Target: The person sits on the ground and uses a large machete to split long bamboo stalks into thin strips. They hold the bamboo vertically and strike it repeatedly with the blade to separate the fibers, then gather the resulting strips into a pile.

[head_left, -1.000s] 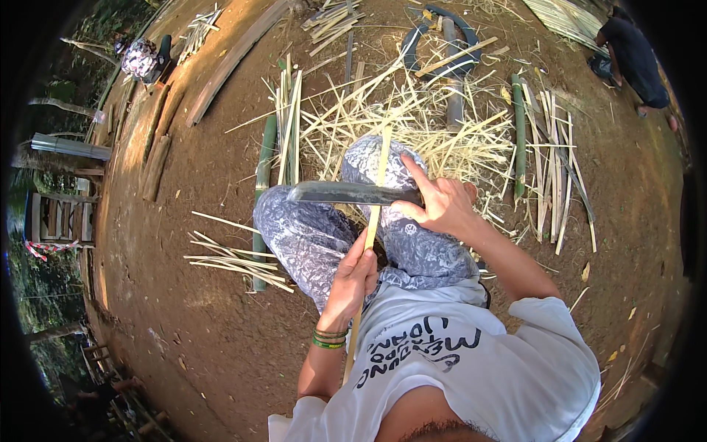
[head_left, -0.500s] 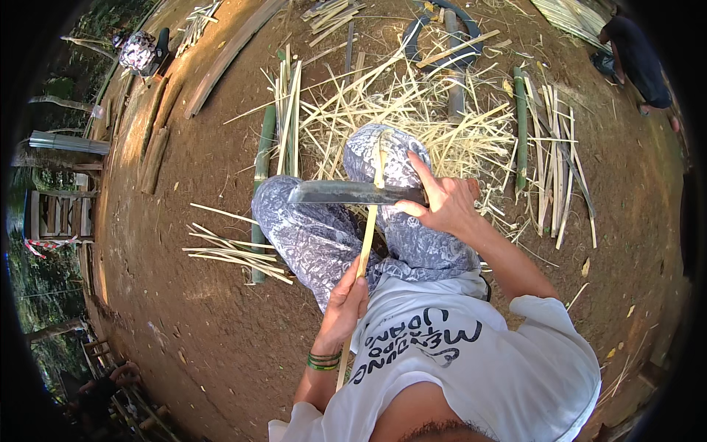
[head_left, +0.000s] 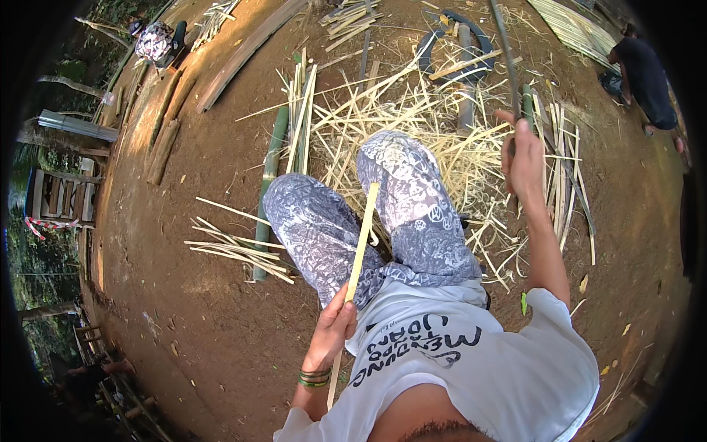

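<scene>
A long pale bamboo strip slants up over my lap, its upper end between my knees. Near its lower part my left hand is closed around it, and its tail runs down beside my shirt. Away to the right, my right hand grips a machete, whose dark blade is seen nearly edge-on and points away from me. The machete's handle is mostly hidden in my fist. Blade and strip are well apart.
Bamboo shavings heap beyond my knees. Split strips lie at left, more strips at right. A green bamboo pole lies by my left knee, a black tyre farther off. A crouching person is at far right, another far left.
My right hand has lifted the machete off the strip and swung it out to the right and away. My left hand still holds the strip, slightly lower.
</scene>
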Demonstrator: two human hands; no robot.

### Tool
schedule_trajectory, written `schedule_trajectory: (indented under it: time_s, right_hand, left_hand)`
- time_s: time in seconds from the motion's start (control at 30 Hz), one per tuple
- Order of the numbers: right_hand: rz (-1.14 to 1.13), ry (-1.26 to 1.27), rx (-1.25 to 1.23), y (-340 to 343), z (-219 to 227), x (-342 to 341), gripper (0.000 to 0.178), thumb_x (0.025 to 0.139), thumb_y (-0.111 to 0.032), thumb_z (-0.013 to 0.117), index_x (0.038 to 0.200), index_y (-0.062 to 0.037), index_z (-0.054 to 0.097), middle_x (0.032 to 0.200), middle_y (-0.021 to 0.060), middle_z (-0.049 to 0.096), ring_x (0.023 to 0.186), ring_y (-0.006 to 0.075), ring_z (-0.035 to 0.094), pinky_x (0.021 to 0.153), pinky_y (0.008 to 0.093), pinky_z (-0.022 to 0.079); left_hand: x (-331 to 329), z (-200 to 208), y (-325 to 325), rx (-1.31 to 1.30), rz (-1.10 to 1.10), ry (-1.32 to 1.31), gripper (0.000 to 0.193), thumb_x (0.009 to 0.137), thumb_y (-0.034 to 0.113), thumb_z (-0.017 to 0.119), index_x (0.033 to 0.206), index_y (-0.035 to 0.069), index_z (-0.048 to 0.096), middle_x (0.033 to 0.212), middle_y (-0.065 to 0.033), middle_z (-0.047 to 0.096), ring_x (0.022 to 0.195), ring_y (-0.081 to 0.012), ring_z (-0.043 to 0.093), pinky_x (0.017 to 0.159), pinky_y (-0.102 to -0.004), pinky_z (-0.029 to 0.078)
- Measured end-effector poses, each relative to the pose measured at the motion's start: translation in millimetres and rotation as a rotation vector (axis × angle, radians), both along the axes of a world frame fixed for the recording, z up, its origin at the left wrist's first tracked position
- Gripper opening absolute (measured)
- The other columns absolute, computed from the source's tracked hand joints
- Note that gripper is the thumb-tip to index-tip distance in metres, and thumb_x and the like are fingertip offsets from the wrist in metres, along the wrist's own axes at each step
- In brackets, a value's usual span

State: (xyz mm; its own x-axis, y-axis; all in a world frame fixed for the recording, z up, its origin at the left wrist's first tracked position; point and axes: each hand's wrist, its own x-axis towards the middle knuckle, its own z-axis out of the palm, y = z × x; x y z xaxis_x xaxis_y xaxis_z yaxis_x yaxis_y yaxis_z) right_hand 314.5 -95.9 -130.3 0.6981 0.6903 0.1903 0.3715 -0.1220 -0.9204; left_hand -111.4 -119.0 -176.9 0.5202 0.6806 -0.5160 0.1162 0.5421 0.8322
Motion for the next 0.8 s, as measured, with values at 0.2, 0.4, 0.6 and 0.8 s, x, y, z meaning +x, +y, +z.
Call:
schedule_trajectory:
  time_s: [0.2, 0.4, 0.6, 0.8]
  right_hand:
    - [0.486, -0.323, -0.078, -7.5, -40.1, -74.4, 0.065, 0.093, -0.052, 0.059, 0.137, -0.0038, 0.054, 0.053, 0.0061, 0.055, 0.042, 0.0181, 0.053, 0.044, 0.0346, 0.038]
    - [0.373, -0.691, -0.307, -3.7, -45.5, -93.1, 0.081, 0.079, -0.062, 0.070, 0.143, -0.0163, 0.050, 0.049, 0.0088, 0.056, 0.044, 0.0320, 0.059, 0.046, 0.0455, 0.043]
    - [0.338, -0.566, -0.320, 23.1, -66.4, -77.3, 0.079, 0.085, -0.063, 0.063, 0.146, -0.0166, 0.044, 0.049, 0.0173, 0.054, 0.050, 0.0400, 0.061, 0.051, 0.0522, 0.047]
    - [0.430, -0.570, -0.442, 27.6, -55.2, -76.8, 0.082, 0.084, -0.065, 0.062, 0.150, -0.0215, 0.039, 0.056, 0.0190, 0.058, 0.057, 0.0413, 0.063, 0.055, 0.0518, 0.049]
  left_hand:
    - [61.7, 1.1, 31.7, -0.011, -0.016, -0.124, 0.050, 0.107, 0.011, 0.041, 0.155, 0.010, 0.028, 0.067, 0.0073, 0.032, 0.053, -0.0028, 0.029, 0.047, -0.0188, 0.026]
    - [98.0, -3.6, 52.3, 0.028, -0.113, -0.157, 0.051, 0.107, 0.013, 0.038, 0.156, 0.011, 0.024, 0.068, 0.0071, 0.030, 0.053, -0.0028, 0.027, 0.046, -0.0184, 0.024]
    - [81.1, -14.3, 43.8, 0.004, -0.134, -0.125, 0.052, 0.106, 0.011, 0.039, 0.156, 0.011, 0.025, 0.067, 0.0074, 0.030, 0.052, -0.0023, 0.028, 0.045, -0.0183, 0.024]
    - [79.2, -10.1, 40.2, 0.033, -0.116, -0.067, 0.049, 0.106, 0.011, 0.040, 0.154, 0.010, 0.030, 0.066, 0.0085, 0.032, 0.053, -0.0009, 0.029, 0.047, -0.0172, 0.025]
